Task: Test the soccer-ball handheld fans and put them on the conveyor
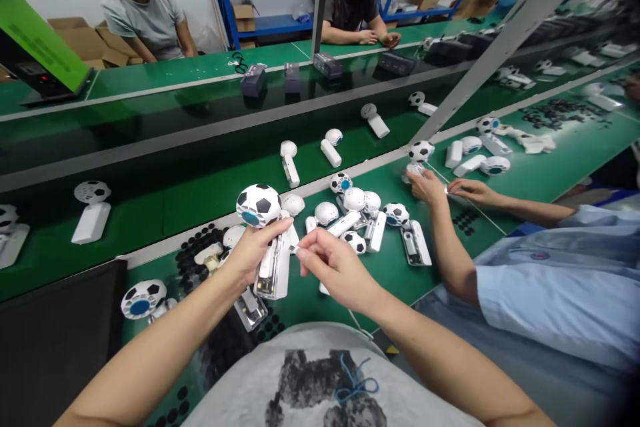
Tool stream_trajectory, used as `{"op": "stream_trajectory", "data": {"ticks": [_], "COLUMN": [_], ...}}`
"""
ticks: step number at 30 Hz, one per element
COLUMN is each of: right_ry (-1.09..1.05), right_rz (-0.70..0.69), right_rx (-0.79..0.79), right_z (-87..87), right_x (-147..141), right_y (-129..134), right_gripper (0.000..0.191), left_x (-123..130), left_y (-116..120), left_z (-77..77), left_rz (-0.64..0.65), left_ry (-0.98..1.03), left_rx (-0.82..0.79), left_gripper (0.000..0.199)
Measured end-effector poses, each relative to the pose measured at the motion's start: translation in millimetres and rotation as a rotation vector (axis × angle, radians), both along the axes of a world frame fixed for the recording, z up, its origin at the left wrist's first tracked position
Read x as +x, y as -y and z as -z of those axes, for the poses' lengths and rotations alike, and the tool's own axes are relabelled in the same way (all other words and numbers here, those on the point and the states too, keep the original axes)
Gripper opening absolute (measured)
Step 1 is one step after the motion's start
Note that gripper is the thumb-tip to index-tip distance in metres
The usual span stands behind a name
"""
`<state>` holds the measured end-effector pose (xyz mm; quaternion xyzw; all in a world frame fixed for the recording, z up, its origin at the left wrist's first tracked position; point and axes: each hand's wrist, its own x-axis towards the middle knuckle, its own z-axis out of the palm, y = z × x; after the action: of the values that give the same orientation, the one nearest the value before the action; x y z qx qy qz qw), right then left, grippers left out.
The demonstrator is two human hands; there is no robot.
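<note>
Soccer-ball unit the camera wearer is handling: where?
Head view, just left of centre: the soccer-ball unit is in the left hand, with the right hand close on its right.

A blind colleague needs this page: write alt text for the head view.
The left hand holds a white device with a soccer-ball top, while the right hand pinches a small piece beside it. More such devices lie on the green bench; a blue-sleeved co-worker is at right; beyond are a pale-shirted person and a dark-shirted person.
</note>
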<state>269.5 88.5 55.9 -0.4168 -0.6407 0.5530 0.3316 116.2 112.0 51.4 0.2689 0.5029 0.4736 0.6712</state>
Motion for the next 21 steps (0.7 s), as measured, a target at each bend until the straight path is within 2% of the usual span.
{"op": "stream_trajectory", "data": {"ticks": [9,14,16,21], "right_ry": [-0.053,0.041,0.032,0.125], "right_rz": [-0.032,-0.119,-0.15,-0.057], "right_rx": [-0.084,-0.135,-0.169,-0.042], "right_z": [5.3,6.0,7.3,15.7], "right_x": [6,14,14,9], "right_y": [9,8,8,14], "right_gripper": [0.008,0.011,0.011,0.009], "left_x": [9,5,5,9], "left_y": [17,23,24,25], "left_z": [-7.8,-5.4,-4.6,-3.5], "left_rz": [0.109,0.288,0.304,0.314], "left_ry": [-0.089,-0.026,-0.052,-0.218], "left_rx": [0.026,0.022,0.054,0.123], "left_gripper": [0.029,0.035,0.039,0.04]}}
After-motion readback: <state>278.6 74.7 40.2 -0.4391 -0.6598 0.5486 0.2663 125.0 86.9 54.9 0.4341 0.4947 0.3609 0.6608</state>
